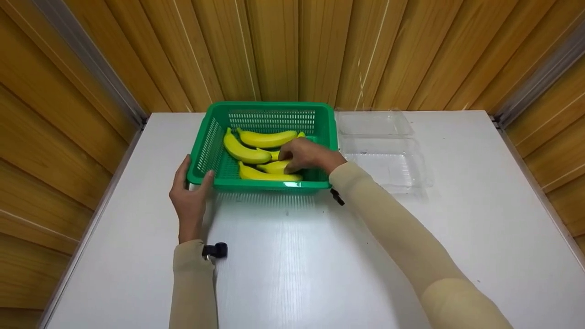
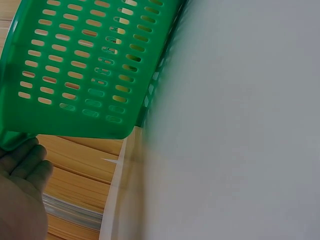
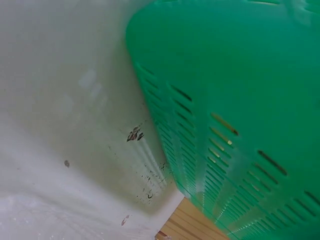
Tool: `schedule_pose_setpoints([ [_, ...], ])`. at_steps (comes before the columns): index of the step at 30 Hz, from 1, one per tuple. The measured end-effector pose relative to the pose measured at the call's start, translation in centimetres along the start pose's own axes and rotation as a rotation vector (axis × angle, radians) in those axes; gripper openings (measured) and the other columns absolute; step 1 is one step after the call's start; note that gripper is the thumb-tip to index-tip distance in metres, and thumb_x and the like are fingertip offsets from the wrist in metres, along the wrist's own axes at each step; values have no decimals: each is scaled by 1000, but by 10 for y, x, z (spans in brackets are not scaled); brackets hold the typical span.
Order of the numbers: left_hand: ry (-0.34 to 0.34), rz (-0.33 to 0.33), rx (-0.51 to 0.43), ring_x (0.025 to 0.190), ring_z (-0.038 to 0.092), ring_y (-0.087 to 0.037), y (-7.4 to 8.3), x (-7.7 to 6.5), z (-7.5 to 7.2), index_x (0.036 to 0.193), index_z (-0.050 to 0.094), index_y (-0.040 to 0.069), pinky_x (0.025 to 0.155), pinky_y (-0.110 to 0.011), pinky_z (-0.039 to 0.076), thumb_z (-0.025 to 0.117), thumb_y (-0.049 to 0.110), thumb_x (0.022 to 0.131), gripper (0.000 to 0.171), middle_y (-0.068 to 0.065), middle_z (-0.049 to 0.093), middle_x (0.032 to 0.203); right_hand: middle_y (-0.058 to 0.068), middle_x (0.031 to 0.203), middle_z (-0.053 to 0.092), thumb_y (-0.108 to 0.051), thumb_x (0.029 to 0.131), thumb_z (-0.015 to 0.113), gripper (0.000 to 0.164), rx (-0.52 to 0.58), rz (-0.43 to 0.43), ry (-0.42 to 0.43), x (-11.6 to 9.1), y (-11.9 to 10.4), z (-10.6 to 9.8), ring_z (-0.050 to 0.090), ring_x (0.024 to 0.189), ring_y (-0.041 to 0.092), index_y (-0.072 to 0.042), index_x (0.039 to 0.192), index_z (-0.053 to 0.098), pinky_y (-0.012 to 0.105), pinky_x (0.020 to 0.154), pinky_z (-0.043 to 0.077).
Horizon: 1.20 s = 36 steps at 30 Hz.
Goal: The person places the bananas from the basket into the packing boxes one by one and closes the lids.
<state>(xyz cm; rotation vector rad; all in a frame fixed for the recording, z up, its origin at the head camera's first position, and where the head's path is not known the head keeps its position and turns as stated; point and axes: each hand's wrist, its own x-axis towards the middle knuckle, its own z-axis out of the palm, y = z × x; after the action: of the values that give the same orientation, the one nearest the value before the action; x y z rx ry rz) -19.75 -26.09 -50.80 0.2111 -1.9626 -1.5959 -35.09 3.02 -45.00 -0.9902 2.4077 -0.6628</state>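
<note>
A green slotted plastic basket [image 1: 269, 183] holds several yellow bananas. My left hand [image 1: 189, 196] grips the near left corner of the basket, thumb at the front and fingers along the left side. In the left wrist view the fingers [image 2: 30, 162] curl beneath the rim. Reaching over the right side, my right hand [image 1: 304, 154] pinches a banana [image 1: 273, 167] between thumb and fingers. Another banana [image 1: 267, 174] lies along the front wall, a third [image 1: 244, 150] slants at the left, and one more [image 1: 267, 138] lies behind. The right wrist view shows only the basket's outer wall [image 3: 225, 75], not the hand.
Right of the basket, clear plastic clamshell boxes [image 1: 384, 160] stand on the white table [image 1: 283, 265]. A wood-panelled wall [image 1: 274, 50] rises at the table's back edge, with more panels at both sides. Dark wrist straps [image 1: 215, 250] hang at both sleeves.
</note>
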Motion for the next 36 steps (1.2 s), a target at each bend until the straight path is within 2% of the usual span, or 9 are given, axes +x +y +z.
schedule_pose_setpoints([
  [3,-2,-4,-2,149,43,-27,15,-4,1,156,49,-2,124,-42,35,78,8,97,67,-15,49,160,8,120,72,-13,97,80,34,-4,-12,2,1,0,0,61,101,25,-3,129,75,39,99,56],
  [6,-10,-16,-5,150,42,-29,22,-6,0,157,48,-2,124,-41,34,78,8,97,67,-16,48,160,7,119,72,-13,96,80,33,8,-7,7,1,0,0,61,101,24,-4,128,76,39,97,56],
  [11,-3,-18,-1,150,43,-26,4,0,0,157,49,1,123,-41,36,78,9,97,67,-12,49,160,4,117,71,-10,98,75,30,101,25,34,0,-1,-1,60,103,25,-8,128,76,38,98,56],
  [14,-3,-13,6,149,44,-23,-8,2,-1,158,50,5,123,-42,36,79,11,97,68,-10,49,160,5,118,71,-10,97,76,32,104,36,15,-1,0,-2,60,105,25,-8,129,75,39,100,56],
  [20,-5,8,-5,148,45,-20,-12,2,-2,157,53,10,123,-43,37,82,18,97,68,-5,51,159,7,124,71,-8,96,79,38,42,20,-42,-1,1,-3,59,106,26,-5,134,73,40,105,53],
  [25,-4,1,1,148,45,-19,-10,1,-1,158,51,9,123,-42,37,81,16,97,68,-5,51,159,8,128,70,-8,97,78,41,28,17,-67,-1,0,-3,59,108,27,-6,138,71,41,106,52],
  [30,-9,-26,-19,149,43,-22,2,-2,0,158,49,3,124,-44,35,79,11,98,67,-10,49,161,6,134,68,-6,98,77,45,10,53,-88,-3,-1,-3,57,112,26,-9,142,69,41,110,49],
  [34,-15,-20,-31,150,42,-27,17,-6,1,157,47,-2,124,-43,34,77,10,98,68,-16,48,161,5,130,69,-5,96,78,45,-9,70,-82,-2,-1,-3,57,110,26,-10,141,70,40,106,50],
  [36,-16,-15,-31,150,42,-28,20,-7,0,157,47,-3,124,-42,34,77,10,98,68,-17,47,161,5,128,70,-5,96,79,44,-13,63,-79,-2,-1,-2,57,108,26,-10,139,71,39,104,52],
])
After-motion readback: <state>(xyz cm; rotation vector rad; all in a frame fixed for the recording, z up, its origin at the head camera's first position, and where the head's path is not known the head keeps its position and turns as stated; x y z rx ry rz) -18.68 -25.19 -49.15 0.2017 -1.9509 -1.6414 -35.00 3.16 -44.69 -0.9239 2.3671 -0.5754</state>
